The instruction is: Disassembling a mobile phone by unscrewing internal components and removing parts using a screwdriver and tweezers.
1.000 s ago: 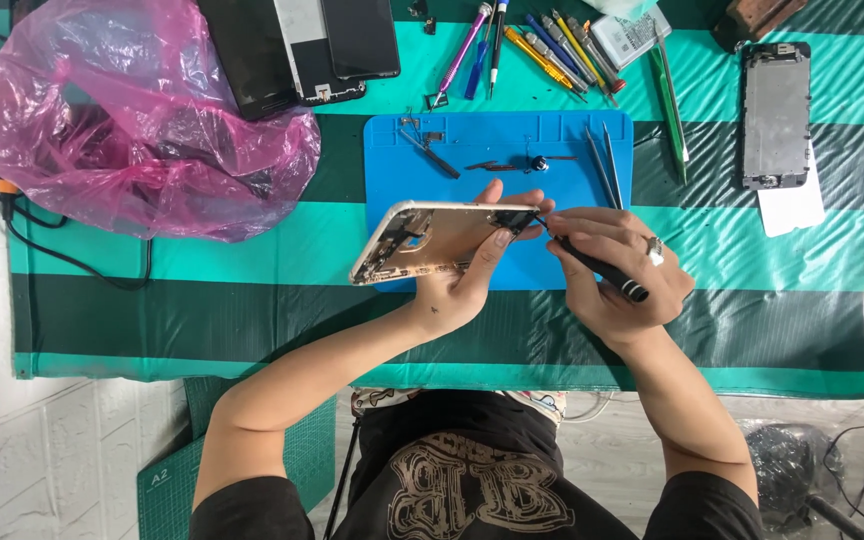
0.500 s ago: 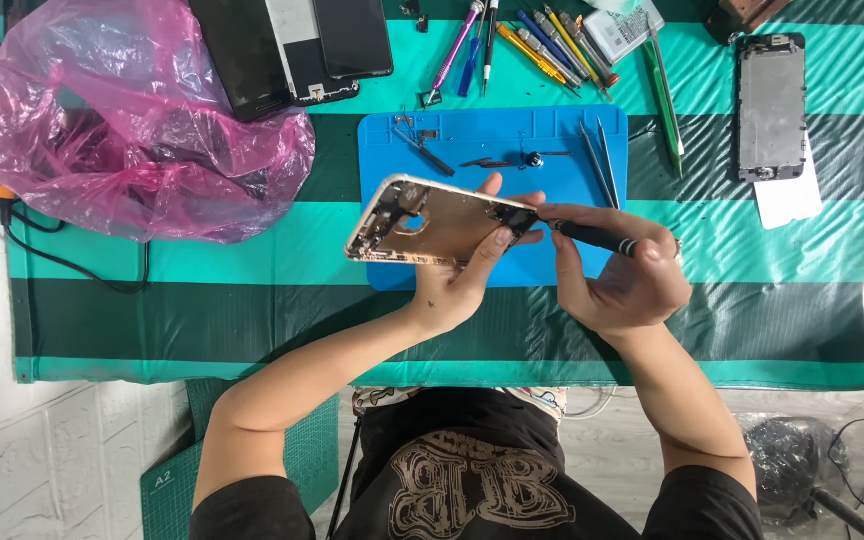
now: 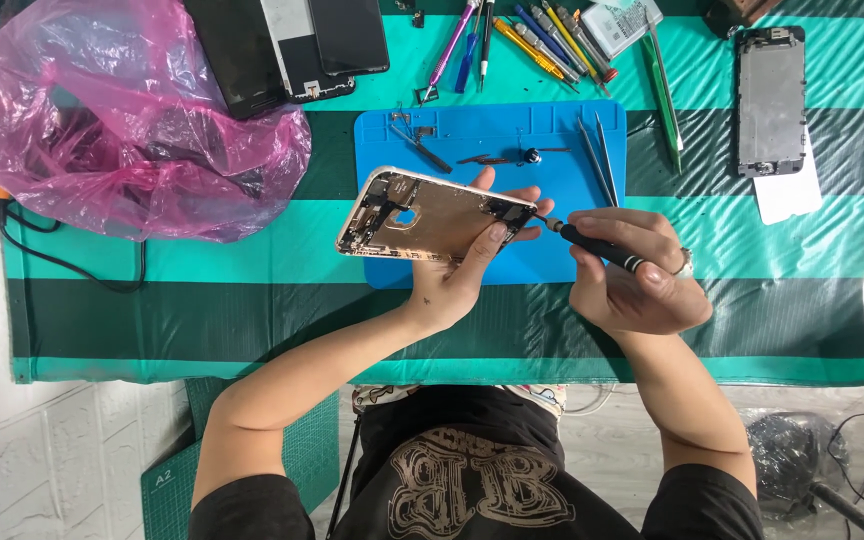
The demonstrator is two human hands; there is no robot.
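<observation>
Pink plastic bag (image 3: 122, 120): crumpled, translucent, far left on the striped green cloth (image 3: 252, 310), reaching past the cloth's left edge; dark contents not identifiable.

Dark phone screens (image 3: 292, 45): two flat black panels, top edge, just right of the bag.

Blue work mat (image 3: 552, 130): rectangular, centre of the cloth, carrying small loose parts and a pair of tweezers (image 3: 600, 160) near its right edge.

Phone housing (image 3: 432, 215): gold, open-backed, tilted over the mat's lower half, gripped from beneath by the left hand (image 3: 457, 280), thumb along its right edge.

Screwdriver (image 3: 597, 245): black handle, tip at the housing's right edge, pinched in the closed right hand (image 3: 642, 275).

Coloured hand tools (image 3: 542, 35): fanned along the top edge.

Grey phone assembly (image 3: 770, 100): upright, far right, with a white slip (image 3: 787, 190) below it.

Open cloth lies along the bottom stripe and right of the mat.
</observation>
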